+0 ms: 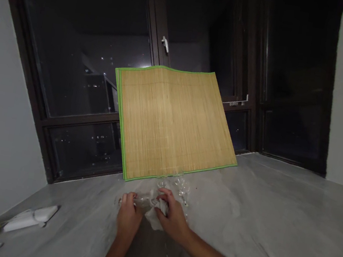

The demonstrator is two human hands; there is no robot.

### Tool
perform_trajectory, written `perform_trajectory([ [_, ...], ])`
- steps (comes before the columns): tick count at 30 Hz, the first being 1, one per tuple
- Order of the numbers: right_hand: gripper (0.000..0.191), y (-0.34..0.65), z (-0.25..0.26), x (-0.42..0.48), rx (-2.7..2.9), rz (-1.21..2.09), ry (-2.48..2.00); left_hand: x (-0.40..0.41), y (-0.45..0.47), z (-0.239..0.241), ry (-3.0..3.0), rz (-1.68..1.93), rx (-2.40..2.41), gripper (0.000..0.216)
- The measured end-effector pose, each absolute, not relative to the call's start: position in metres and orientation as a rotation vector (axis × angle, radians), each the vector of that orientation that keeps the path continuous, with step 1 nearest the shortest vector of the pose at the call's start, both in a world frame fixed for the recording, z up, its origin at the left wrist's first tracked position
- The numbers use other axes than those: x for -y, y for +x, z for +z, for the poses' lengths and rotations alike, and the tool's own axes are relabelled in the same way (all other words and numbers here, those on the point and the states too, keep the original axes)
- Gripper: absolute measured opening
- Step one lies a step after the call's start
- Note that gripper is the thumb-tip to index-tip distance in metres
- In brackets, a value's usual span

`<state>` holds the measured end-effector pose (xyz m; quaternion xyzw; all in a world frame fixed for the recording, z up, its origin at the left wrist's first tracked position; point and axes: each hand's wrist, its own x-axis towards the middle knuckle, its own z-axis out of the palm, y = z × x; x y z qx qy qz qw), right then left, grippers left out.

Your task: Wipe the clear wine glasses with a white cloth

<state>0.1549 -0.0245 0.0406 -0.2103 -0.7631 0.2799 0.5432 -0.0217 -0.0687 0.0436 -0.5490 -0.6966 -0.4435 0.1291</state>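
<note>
Near the front edge of the grey ledge, my left hand (128, 215) is wrapped round a clear drinking glass (144, 201), which lies nearly sideways. My right hand (173, 218) pinches a crumpled white cloth or tissue (155, 219) against the glass's right end. Whether the cloth reaches inside the glass, I cannot tell. Just beyond my right hand stand several clear stemmed glasses (182, 185), faint against the ledge and partly hidden.
A bamboo mat (175, 120) with green edging leans against the dark window (83, 45) behind the glasses. On the grey stone ledge (252, 211), a white object wrapped with a cord (33, 218) lies at the left. Walls close in both sides.
</note>
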Motion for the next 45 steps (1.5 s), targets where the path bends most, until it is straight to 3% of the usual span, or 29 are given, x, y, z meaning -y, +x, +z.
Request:
perform_trajectory([
  [11, 0.061, 0.155, 0.037, 0.021, 1.925, 0.735, -0.545, 0.070, -0.016, 0.046, -1.990, -1.239, 1.838, 0.027],
  [16, 0.059, 0.152, 0.036, 0.019, 1.857, 0.971, -0.435, 0.073, -0.011, 0.047, -1.931, -1.226, 1.892, 0.027],
  [24, 0.056, 0.165, 0.059, 0.028, 1.665, 1.418, -0.326, 0.065, -0.009, 0.040, -2.103, -1.712, 1.847, 0.006],
  [28, 0.058, 0.189, 0.084, 0.017, 1.557, 1.213, -0.427, 0.057, -0.002, 0.030, -2.066, -2.290, 2.086, 0.017],
  [33, 0.061, 0.231, 0.098, -0.028, 1.098, 0.532, -0.630, 0.064, 0.016, 0.025, -2.223, -2.570, 2.251, 0.027],
  [36, 0.057, 0.250, 0.079, -0.061, 1.054, 0.347, -0.773, 0.072, 0.035, 0.023, -2.414, -2.818, 2.221, 0.042],
  [40, 0.055, 0.260, 0.041, -0.092, 1.195, 0.310, -1.035, 0.071, 0.062, 0.018, -2.378, -2.883, 2.361, 0.051],
  [45, 0.055, 0.262, 0.016, -0.109, 1.275, 0.312, -1.154, 0.056, 0.081, 0.011, -2.148, -2.693, 2.545, 0.060],
])
